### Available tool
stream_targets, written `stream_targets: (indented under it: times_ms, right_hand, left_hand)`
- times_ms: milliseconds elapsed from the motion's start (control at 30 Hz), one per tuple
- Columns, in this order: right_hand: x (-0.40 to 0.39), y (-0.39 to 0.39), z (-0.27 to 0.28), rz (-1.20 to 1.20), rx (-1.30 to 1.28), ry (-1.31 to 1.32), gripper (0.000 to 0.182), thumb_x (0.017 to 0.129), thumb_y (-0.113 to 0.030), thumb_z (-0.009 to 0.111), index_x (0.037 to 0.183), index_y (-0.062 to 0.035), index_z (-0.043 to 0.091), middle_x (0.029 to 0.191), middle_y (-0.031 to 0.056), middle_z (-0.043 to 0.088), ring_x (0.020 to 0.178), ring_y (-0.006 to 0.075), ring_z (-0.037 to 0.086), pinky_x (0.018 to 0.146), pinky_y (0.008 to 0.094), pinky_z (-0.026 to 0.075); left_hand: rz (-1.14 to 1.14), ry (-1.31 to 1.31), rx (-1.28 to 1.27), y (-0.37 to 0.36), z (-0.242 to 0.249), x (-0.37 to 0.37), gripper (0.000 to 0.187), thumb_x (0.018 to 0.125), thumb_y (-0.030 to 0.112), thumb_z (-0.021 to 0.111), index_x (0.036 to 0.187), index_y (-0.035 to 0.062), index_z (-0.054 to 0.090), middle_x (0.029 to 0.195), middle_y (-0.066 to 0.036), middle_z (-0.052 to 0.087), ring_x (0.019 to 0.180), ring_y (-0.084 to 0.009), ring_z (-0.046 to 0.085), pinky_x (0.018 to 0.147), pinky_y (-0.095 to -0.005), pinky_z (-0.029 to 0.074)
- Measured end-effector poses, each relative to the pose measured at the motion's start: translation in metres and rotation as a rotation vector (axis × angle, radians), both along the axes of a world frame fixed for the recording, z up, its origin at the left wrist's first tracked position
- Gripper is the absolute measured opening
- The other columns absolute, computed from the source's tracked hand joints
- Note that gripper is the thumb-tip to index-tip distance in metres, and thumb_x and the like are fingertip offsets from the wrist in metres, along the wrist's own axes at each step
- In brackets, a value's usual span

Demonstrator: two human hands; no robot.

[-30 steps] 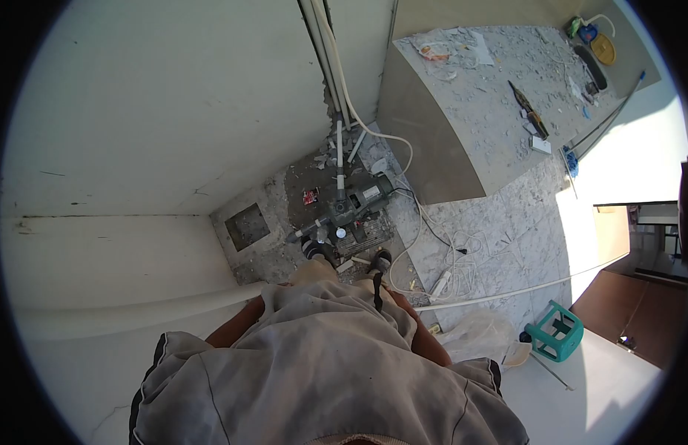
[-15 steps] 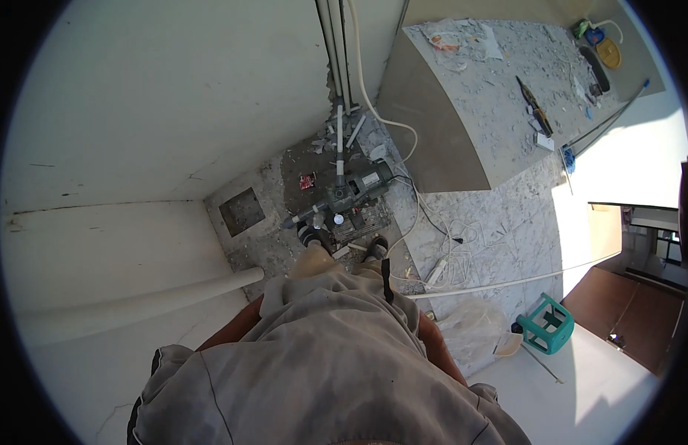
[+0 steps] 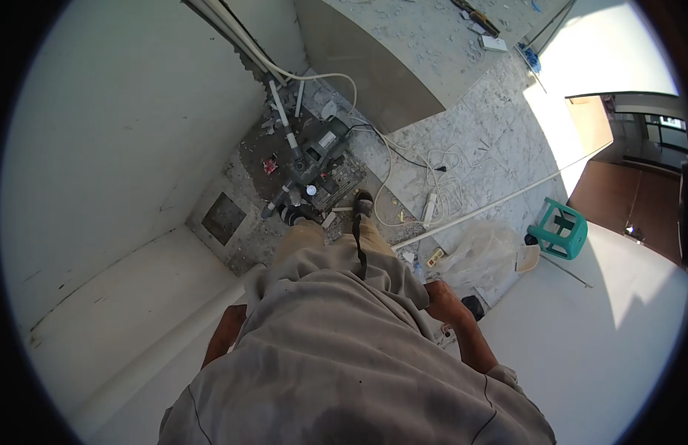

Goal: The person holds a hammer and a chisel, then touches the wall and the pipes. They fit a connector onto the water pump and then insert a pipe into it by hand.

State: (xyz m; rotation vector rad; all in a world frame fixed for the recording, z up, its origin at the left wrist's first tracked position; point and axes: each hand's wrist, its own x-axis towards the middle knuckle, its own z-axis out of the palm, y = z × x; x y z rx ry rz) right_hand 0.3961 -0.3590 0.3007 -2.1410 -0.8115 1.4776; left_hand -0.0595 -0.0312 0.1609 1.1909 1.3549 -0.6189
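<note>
My right hand (image 3: 443, 302) is beside my hip at the hem of my grey shirt (image 3: 344, 326). Its fingers look curled in against the cloth, and what they hold, if anything, is hidden. Of my left arm (image 3: 227, 334) only a dark stretch shows beside the shirt; the fingers are out of sight. Past my feet, a grey water pump (image 3: 322, 148) stands on the floor, joined to a white pipe (image 3: 279, 104). A round gauge (image 3: 311, 190) sits on its near side. My shoes (image 3: 363, 204) are close to the pump.
A white cable (image 3: 388, 159) and a power strip (image 3: 430, 210) lie on the marble floor. A long pale pipe (image 3: 492, 204) crosses it. To the right are a clear plastic bag (image 3: 477, 256) and a green stool (image 3: 559, 230). A square floor opening (image 3: 224, 219) is at left.
My view has shifted, so the pump and floor appear further up and left. My right hand has come into sight beside the shirt hem; earlier only the forearm showed.
</note>
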Motion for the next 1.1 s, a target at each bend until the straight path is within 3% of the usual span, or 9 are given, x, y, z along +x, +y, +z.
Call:
stream_targets:
  times_ms: [100,200,300,400,500,533,700,833,1100]
  right_hand:
    - [-0.038,0.002,0.003,-0.545,0.207,0.074,0.022,0.074,-0.001,0.064,0.095,0.002,0.07,0.086,0.0258,0.069,0.082,0.0372,0.07,0.071,0.04,0.053]
    - [-0.071,-0.011,-0.01,-0.506,0.15,-0.125,0.022,0.076,0.001,0.059,0.095,0.0017,0.07,0.087,0.0267,0.068,0.081,0.0389,0.069,0.072,0.0394,0.053]
    - [-0.072,-0.019,0.008,-0.195,-0.569,0.159,0.021,0.078,0.001,0.058,0.096,0.0017,0.069,0.099,0.0273,0.067,0.092,0.0428,0.065,0.079,0.0404,0.053]
    - [-0.1,-0.032,0.016,-0.435,-0.299,0.128,0.022,0.081,0.0,0.056,0.098,0.0021,0.069,0.101,0.025,0.069,0.094,0.0379,0.068,0.083,0.0372,0.052]
    - [-0.167,-0.04,-0.033,-1.03,0.187,0.1,0.027,0.087,-0.002,0.055,0.11,0.0018,0.068,0.11,0.0214,0.07,0.105,0.0301,0.067,0.092,0.0339,0.05]
    - [-0.163,-0.022,-0.027,-1.212,0.265,0.141,0.031,0.089,0.004,0.053,0.116,0.0021,0.068,0.114,0.0114,0.071,0.108,0.0184,0.063,0.098,0.0305,0.046]
    - [-0.175,-0.012,-0.128,-1.168,0.578,-0.132,0.042,0.092,-0.01,0.06,0.134,-0.002,0.058,0.132,0.019,0.062,0.126,0.0255,0.057,0.106,0.0315,0.04]
    - [-0.159,-0.008,-0.211,-0.955,0.402,-0.107,0.042,0.092,-0.01,0.06,0.133,-0.0021,0.058,0.131,0.0194,0.062,0.125,0.0265,0.057,0.106,0.0321,0.041]
    - [-0.115,-0.01,-0.28,-0.529,0.101,-0.045,0.043,0.091,-0.011,0.061,0.133,-0.0023,0.059,0.13,0.0202,0.063,0.123,0.0285,0.059,0.104,0.0332,0.043]
  left_hand:
    - [-0.121,0.044,-0.015,0.024,0.017,0.001,0.051,0.091,0.025,0.067,0.132,-0.0041,0.057,0.113,-0.01,0.067,0.098,-0.0164,0.062,0.082,-0.0301,0.048]
    - [-0.278,0.071,-0.033,0.056,0.031,0.014,0.051,0.091,0.024,0.067,0.132,-0.0041,0.057,0.113,-0.01,0.068,0.097,-0.0161,0.062,0.082,-0.03,0.048]
    - [-0.418,0.091,-0.041,0.088,0.041,0.038,0.051,0.091,0.024,0.066,0.132,-0.004,0.057,0.113,-0.01,0.068,0.097,-0.0159,0.062,0.082,-0.0299,0.048]
    - [-0.506,0.096,-0.021,0.121,0.05,0.072,0.051,0.091,0.024,0.066,0.132,-0.004,0.057,0.112,-0.01,0.068,0.097,-0.0157,0.062,0.081,-0.0298,0.048]
    - [-0.514,0.049,0.058,0.146,0.063,0.114,0.05,0.091,0.024,0.066,0.132,-0.0039,0.057,0.112,-0.01,0.068,0.096,-0.0154,0.062,0.081,-0.0296,0.048]
    - [-0.49,0.019,0.093,0.149,0.066,0.131,0.05,0.091,0.024,0.066,0.132,-0.0039,0.057,0.112,-0.009,0.068,0.096,-0.0153,0.061,0.081,-0.0296,0.048]
    - [-0.404,-0.112,0.22,0.154,0.067,0.189,0.045,0.091,0.022,0.065,0.128,-0.0021,0.061,0.102,-0.006,0.068,0.085,-0.0128,0.059,0.076,-0.0283,0.047]
    - [-0.426,-0.169,0.242,0.156,0.072,0.21,0.043,0.091,0.023,0.064,0.126,-0.0026,0.062,0.099,-0.006,0.069,0.083,-0.0132,0.059,0.075,-0.0295,0.048]
    - [-1.035,-0.043,-0.01,0.13,0.065,0.12,0.037,0.09,0.015,0.064,0.126,0.007,0.065,0.094,-0.008,0.072,0.08,-0.016,0.062,0.075,-0.0324,0.049]
